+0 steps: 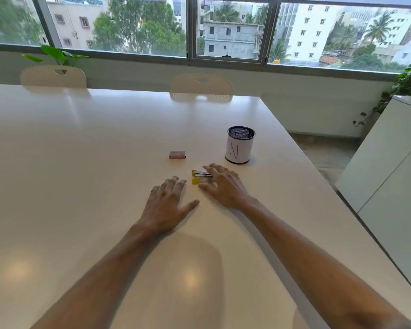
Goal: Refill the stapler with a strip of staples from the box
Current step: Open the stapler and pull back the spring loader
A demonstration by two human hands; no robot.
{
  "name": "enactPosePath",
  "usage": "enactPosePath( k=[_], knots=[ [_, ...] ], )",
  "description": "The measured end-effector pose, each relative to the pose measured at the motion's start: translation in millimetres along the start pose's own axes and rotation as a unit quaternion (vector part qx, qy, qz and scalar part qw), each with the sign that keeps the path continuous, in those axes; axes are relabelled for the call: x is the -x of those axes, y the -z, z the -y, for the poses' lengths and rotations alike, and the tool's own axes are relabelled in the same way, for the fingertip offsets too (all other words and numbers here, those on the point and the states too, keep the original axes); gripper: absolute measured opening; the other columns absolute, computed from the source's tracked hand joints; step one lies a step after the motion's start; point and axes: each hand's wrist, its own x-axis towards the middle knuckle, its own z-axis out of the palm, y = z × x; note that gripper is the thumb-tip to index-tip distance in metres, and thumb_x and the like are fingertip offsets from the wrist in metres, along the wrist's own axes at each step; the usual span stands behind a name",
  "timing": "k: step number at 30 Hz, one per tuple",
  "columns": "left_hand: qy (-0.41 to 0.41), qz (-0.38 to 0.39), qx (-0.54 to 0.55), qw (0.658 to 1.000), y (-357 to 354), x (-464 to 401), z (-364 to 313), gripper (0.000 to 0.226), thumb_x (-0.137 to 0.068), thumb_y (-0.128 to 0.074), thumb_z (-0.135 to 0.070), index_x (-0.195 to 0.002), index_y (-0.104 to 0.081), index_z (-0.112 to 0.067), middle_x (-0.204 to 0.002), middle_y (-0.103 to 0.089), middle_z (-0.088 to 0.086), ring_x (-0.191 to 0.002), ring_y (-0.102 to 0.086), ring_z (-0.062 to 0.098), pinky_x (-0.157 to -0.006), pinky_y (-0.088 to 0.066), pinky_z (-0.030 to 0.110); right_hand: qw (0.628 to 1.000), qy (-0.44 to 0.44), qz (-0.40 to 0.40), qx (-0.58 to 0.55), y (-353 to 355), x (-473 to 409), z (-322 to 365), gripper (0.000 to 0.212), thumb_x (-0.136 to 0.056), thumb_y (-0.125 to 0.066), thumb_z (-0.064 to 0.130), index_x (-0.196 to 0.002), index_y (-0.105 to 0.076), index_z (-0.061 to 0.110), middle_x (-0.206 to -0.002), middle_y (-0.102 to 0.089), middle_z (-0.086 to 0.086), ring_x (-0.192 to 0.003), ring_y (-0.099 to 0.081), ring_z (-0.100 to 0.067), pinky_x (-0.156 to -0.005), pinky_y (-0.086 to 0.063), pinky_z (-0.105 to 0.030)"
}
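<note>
A small yellow and metal stapler [199, 176] lies on the white table [81, 162], its right end hidden under my right hand [223, 186]. That hand's fingers are spread over the stapler and touch it; no closed grip shows. My left hand [167, 205] rests flat on the table just left of the stapler, fingers apart, holding nothing. A small red staple box [177, 155] lies closed on the table a little beyond the stapler, apart from both hands.
A mesh pen holder [240, 144] wrapped in white paper stands right of the staple box. Two pale chairs [201, 87] sit at the table's far edge. A white cabinet [389, 174] stands off the table's right edge. Windows fill the far wall.
</note>
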Motion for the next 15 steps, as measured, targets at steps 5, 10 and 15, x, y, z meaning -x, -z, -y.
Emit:
enactPosePath(
  k=[5,10,15],
  knots=[
    [-0.013,-0.019,-0.003,1.000,-2.9,-2.8,1.8,0.073,-0.090,-0.043,-0.063,-0.147,-0.034,-0.019,-0.157,-0.032,0.009,-0.145,-0.028,0.023,-0.117,-0.021,0.045,1.000,-0.001,0.026,-0.009,-4.9,-11.8,-0.7,0.056,-0.096,-0.050,0.046,-0.148,-0.043,0.025,-0.148,-0.046,-0.004,-0.133,-0.043,-0.026,-0.108,-0.032,-0.046],
    [-0.020,-0.021,-0.003,1.000,-3.2,-2.6,2.3,0.075,-0.089,-0.042,-0.063,-0.147,-0.033,-0.018,-0.157,-0.032,0.009,-0.145,-0.028,0.023,-0.117,-0.022,0.046,1.000,0.012,0.005,-0.011,-11.0,-18.0,-3.4,0.048,-0.096,-0.051,0.046,-0.140,-0.051,0.027,-0.134,-0.054,-0.001,-0.124,-0.047,-0.023,-0.100,-0.034,-0.044],
    [-0.024,-0.030,0.001,0.999,-2.3,-2.7,1.3,0.074,-0.089,-0.045,-0.062,-0.147,-0.033,-0.018,-0.157,-0.033,0.008,-0.144,-0.029,0.023,-0.116,-0.023,0.046,0.998,0.025,-0.015,-0.055,-15.2,-13.4,-5.6,0.045,-0.098,-0.052,0.042,-0.137,-0.052,0.019,-0.129,-0.056,-0.004,-0.119,-0.051,-0.023,-0.099,-0.038,-0.043]
  ],
)
